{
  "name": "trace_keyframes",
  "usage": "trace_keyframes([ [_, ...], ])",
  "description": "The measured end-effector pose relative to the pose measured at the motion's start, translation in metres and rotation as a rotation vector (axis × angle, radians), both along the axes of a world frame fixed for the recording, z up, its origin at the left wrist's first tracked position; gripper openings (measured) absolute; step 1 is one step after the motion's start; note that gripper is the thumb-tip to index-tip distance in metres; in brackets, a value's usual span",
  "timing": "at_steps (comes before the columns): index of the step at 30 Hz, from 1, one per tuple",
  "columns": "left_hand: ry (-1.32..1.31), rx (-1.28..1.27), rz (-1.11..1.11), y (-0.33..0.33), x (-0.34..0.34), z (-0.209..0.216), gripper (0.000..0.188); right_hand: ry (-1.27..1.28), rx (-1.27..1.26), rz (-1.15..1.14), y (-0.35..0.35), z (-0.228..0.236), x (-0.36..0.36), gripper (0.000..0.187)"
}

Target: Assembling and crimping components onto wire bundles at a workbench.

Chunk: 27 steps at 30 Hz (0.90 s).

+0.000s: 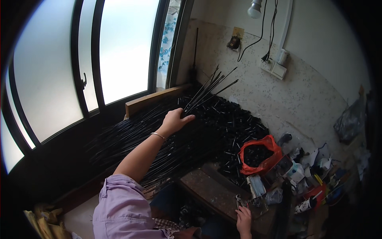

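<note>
Gripping thin black rods (202, 95) with left hand (177, 120). Right hand (243, 219) at metal tool (238, 199); cannot tell whether pinching.

Premises: small workshop | Evidence: worn bench (203, 187), massed black rods (127, 135), heaped small black parts (234, 119), red bag (247, 171) of parts | Light: frosted windows (127, 47)
</note>
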<state>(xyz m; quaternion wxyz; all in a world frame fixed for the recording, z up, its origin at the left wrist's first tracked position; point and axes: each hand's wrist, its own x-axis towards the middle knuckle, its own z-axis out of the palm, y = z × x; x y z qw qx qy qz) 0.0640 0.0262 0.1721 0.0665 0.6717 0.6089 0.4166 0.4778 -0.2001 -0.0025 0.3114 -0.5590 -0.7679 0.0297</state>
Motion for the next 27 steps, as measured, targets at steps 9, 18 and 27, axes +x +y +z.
trace_keyframes([
  [9,-1.01,0.114,-0.605,-0.005,0.171,0.018,0.015,-0.024,0.0,-0.022,0.0,-0.012,0.014,0.02],
  [18,-0.977,-0.005,-0.684,-0.065,0.212,-0.058,0.019,-0.011,0.068,0.072,-0.008,0.044,-0.037,0.027],
  [27,-1.328,-0.335,-0.925,-0.112,0.202,-0.017,0.018,1.033,-0.376,0.263,0.013,0.064,-0.124,0.055],
])
